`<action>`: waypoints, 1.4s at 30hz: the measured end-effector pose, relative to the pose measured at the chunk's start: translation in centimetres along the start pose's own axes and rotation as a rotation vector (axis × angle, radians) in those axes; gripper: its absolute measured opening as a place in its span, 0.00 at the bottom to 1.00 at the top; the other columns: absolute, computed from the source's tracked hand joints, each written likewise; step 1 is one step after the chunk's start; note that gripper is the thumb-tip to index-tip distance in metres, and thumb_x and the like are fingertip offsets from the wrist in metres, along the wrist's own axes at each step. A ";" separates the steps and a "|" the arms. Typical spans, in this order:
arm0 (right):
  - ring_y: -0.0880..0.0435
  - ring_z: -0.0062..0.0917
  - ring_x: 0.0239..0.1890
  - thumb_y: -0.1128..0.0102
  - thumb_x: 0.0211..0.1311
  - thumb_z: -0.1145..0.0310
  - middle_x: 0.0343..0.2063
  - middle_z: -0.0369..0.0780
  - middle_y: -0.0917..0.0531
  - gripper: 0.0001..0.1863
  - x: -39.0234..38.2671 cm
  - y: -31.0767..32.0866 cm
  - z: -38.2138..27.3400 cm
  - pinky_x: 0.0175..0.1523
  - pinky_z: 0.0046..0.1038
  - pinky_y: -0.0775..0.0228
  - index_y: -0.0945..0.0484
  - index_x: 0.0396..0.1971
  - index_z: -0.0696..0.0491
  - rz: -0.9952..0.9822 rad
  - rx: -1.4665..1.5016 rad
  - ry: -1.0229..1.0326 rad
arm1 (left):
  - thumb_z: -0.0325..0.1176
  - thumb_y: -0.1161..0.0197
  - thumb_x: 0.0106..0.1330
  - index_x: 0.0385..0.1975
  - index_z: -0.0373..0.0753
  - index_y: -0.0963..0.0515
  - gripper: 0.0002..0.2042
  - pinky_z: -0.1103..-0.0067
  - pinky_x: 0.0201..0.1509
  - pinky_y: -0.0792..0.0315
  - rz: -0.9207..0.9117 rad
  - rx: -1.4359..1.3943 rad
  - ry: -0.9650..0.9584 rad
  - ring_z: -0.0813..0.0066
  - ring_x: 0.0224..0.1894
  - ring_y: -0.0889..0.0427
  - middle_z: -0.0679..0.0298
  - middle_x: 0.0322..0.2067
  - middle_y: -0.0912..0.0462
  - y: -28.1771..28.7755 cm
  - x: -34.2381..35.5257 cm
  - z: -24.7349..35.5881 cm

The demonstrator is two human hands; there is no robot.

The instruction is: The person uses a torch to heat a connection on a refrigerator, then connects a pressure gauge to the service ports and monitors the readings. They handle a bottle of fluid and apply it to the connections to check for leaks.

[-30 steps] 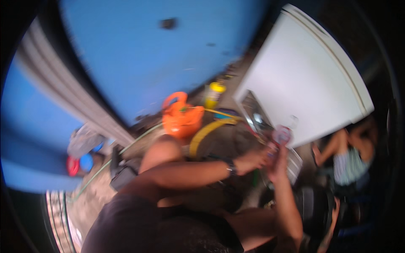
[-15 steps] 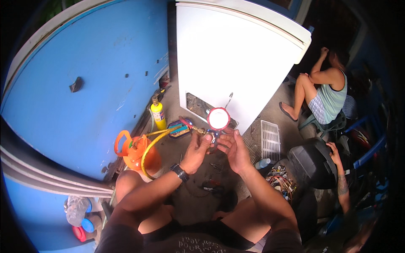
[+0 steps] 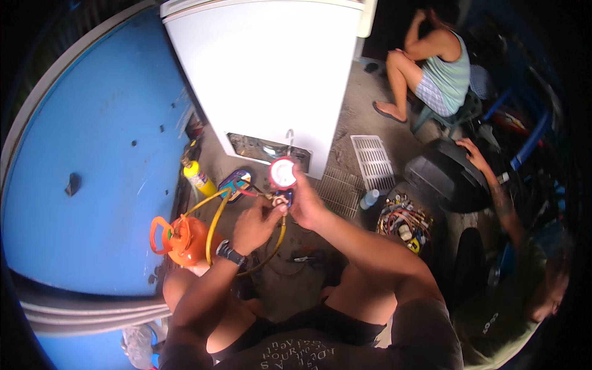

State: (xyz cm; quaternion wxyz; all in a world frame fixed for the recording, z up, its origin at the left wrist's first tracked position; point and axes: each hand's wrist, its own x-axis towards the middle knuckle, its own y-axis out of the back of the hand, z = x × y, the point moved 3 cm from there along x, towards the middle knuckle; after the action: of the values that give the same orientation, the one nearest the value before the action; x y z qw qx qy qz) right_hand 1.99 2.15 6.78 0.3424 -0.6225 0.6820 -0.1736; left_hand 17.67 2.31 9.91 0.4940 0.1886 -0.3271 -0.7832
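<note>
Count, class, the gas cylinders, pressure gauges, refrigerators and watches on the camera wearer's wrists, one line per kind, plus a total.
Gas cylinders: 2 (orange gas cylinder, yellow gas cylinder)
Pressure gauges: 1 (red-rimmed pressure gauge)
Refrigerators: 1 (white refrigerator)
Watches: 1 (dark wristwatch)
Total: 5

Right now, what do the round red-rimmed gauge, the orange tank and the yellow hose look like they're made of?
Red-rimmed gauge: perhaps rubber or plastic around its edge, evenly red with little shine; its face is too bright to tell.
Orange tank: probably painted metal, from its smooth, rounded body.
Yellow hose: likely smooth rubber or plastic, as it bends in curves.
</note>
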 end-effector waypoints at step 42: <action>0.20 0.29 0.48 0.62 0.68 0.28 0.47 0.43 0.20 0.41 -1.5 -0.5 0.1 0.53 0.33 0.26 0.30 0.61 0.50 -0.233 -0.125 0.017 | 0.36 0.28 0.60 0.45 0.34 0.26 0.19 0.64 0.40 0.23 0.279 0.161 -0.578 0.53 0.35 0.15 0.54 0.33 0.16 0.0 -2.3 2.0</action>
State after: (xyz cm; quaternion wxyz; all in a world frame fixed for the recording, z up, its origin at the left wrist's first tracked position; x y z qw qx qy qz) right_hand 2.45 3.56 7.41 0.2744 -0.7161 0.6176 -0.1746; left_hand 17.42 4.99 11.31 0.4669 -0.0495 -0.5374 -0.7006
